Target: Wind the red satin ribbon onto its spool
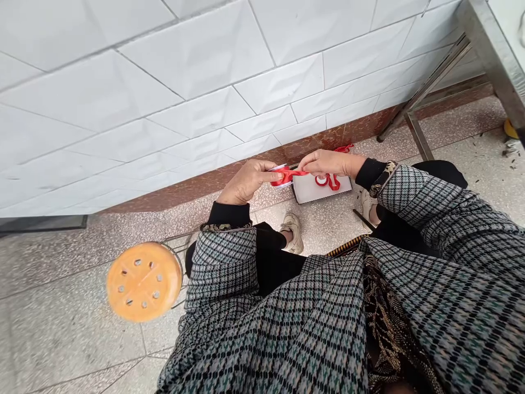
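Orange stool: a round, pierced seat (143,282) at the lower left of the frame, well apart from both hands.
Left hand: just left of the frame's middle (248,181), thumb and fingers closed together on the rim side of the ribbon spool (282,185), with no gap showing in the pinch.
Spool risk: if the thumb eases while the ribbon is under pull, the spool could turn freely and shed loose turns, or slip from the fingertips towards the floor.
Spool and grip: it sits at the fingertips, its pale edges showing past them, right of the palm.
Ribbon stretch: a short red length (298,173) spans the two hands near the middle of the frame; it looks bunched, so uneven tension might twist or crease it.
Right hand: right of the middle (328,162), fingertips brought together on the ribbon's far part; how firmly they press, I cannot tell.
Tray: white inside and dark-edged (307,191), on the floor below the right hand in the frame, holding loose red ribbon (334,185).
Metal frame: legs of a stand (424,79) at the upper right, apart from the hands.
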Action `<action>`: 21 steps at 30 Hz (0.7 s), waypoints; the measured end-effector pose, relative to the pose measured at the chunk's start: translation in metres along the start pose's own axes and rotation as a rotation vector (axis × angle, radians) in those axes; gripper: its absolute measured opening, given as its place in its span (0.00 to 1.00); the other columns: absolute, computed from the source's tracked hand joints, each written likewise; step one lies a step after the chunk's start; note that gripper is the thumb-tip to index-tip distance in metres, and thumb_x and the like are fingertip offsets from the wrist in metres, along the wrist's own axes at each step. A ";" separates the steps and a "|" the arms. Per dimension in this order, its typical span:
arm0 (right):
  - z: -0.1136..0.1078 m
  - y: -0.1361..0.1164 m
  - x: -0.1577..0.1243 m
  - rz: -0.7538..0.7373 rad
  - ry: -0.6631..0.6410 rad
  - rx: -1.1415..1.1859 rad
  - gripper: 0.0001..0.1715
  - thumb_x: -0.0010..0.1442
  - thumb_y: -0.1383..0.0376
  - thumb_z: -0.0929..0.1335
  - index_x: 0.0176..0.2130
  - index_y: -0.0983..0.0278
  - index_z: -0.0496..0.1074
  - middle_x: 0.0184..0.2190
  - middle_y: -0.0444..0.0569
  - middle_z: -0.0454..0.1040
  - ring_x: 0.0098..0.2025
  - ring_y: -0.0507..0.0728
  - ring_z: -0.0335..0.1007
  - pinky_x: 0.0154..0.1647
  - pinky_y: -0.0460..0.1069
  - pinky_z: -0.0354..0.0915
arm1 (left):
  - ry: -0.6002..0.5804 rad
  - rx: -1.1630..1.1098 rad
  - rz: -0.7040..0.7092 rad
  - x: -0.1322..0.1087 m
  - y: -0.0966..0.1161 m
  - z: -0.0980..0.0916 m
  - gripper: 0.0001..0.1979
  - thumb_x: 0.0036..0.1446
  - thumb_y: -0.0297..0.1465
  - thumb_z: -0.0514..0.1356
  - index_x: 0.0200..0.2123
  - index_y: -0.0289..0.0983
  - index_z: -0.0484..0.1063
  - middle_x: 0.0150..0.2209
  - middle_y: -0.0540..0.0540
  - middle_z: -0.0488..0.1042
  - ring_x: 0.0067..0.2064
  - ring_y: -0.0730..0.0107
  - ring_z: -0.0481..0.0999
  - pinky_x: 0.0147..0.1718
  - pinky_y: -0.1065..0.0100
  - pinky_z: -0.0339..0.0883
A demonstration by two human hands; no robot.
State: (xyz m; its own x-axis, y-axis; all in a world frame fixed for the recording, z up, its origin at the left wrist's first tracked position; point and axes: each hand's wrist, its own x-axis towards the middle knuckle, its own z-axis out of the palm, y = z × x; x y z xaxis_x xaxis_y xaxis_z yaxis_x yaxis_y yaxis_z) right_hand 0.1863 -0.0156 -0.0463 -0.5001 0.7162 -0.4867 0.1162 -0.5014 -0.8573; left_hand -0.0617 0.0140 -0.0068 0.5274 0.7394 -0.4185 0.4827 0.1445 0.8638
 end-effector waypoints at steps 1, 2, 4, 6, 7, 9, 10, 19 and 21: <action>0.000 0.000 0.001 0.000 -0.031 0.000 0.13 0.66 0.77 0.64 0.33 0.66 0.74 0.17 0.37 0.58 0.19 0.47 0.47 0.19 0.43 0.47 | 0.001 0.001 -0.001 0.000 0.000 0.000 0.08 0.47 0.37 0.69 0.22 0.39 0.78 0.25 0.47 0.75 0.32 0.67 0.72 0.40 0.60 0.66; 0.001 0.000 0.001 -0.004 -0.065 0.027 0.13 0.66 0.78 0.64 0.34 0.66 0.74 0.18 0.37 0.58 0.19 0.47 0.47 0.20 0.42 0.48 | 0.007 0.007 -0.004 0.000 0.000 0.000 0.08 0.47 0.36 0.69 0.22 0.39 0.78 0.25 0.47 0.75 0.32 0.67 0.72 0.40 0.60 0.66; 0.000 0.002 0.004 -0.033 -0.127 0.132 0.11 0.67 0.76 0.65 0.35 0.66 0.73 0.19 0.36 0.58 0.19 0.46 0.45 0.21 0.42 0.49 | 0.028 0.024 -0.009 0.001 -0.001 -0.002 0.08 0.46 0.36 0.69 0.21 0.39 0.78 0.24 0.48 0.74 0.31 0.68 0.71 0.40 0.60 0.66; -0.003 0.004 0.007 -0.080 -0.207 0.234 0.07 0.72 0.70 0.66 0.40 0.65 0.74 0.20 0.34 0.54 0.19 0.45 0.40 0.21 0.42 0.49 | 0.039 0.037 -0.015 0.001 -0.002 -0.002 0.09 0.45 0.36 0.69 0.20 0.39 0.77 0.24 0.49 0.74 0.30 0.68 0.70 0.39 0.60 0.66; -0.005 0.006 0.008 -0.107 -0.249 0.268 0.07 0.73 0.65 0.67 0.42 0.65 0.74 0.20 0.32 0.51 0.19 0.45 0.38 0.21 0.42 0.49 | 0.040 0.038 -0.019 0.001 -0.002 -0.003 0.09 0.45 0.36 0.69 0.20 0.39 0.77 0.24 0.49 0.74 0.30 0.68 0.70 0.40 0.60 0.66; -0.009 0.009 0.009 -0.135 -0.329 0.284 0.13 0.72 0.56 0.71 0.42 0.64 0.74 0.20 0.31 0.47 0.20 0.45 0.35 0.21 0.42 0.48 | 0.035 0.032 -0.027 0.001 -0.002 -0.002 0.09 0.45 0.36 0.69 0.21 0.39 0.77 0.24 0.49 0.75 0.30 0.68 0.71 0.40 0.60 0.66; -0.010 0.009 0.008 -0.128 -0.366 0.264 0.17 0.70 0.53 0.73 0.40 0.64 0.73 0.20 0.30 0.47 0.20 0.45 0.35 0.21 0.42 0.48 | 0.033 0.029 -0.034 0.001 -0.001 -0.002 0.09 0.46 0.36 0.69 0.21 0.38 0.78 0.24 0.49 0.75 0.31 0.68 0.72 0.41 0.60 0.67; -0.012 -0.007 0.000 -0.185 -0.144 0.149 0.10 0.70 0.60 0.73 0.40 0.65 0.77 0.18 0.32 0.50 0.20 0.46 0.40 0.20 0.43 0.45 | 0.090 0.044 -0.058 0.001 0.001 -0.002 0.07 0.45 0.35 0.70 0.22 0.38 0.79 0.25 0.48 0.76 0.31 0.67 0.72 0.40 0.60 0.67; -0.012 -0.008 0.000 -0.156 -0.157 0.147 0.07 0.68 0.62 0.74 0.41 0.64 0.77 0.18 0.32 0.50 0.19 0.46 0.39 0.19 0.43 0.44 | 0.087 0.042 -0.064 0.000 0.002 -0.001 0.07 0.45 0.34 0.70 0.22 0.38 0.79 0.25 0.48 0.77 0.31 0.68 0.72 0.40 0.60 0.67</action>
State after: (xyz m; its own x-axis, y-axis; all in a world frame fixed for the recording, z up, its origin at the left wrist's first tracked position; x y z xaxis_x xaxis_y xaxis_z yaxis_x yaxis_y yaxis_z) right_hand 0.1961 -0.0059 -0.0415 -0.6307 0.7121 -0.3084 -0.0929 -0.4638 -0.8810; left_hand -0.0619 0.0153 -0.0052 0.4330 0.7839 -0.4451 0.5432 0.1671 0.8228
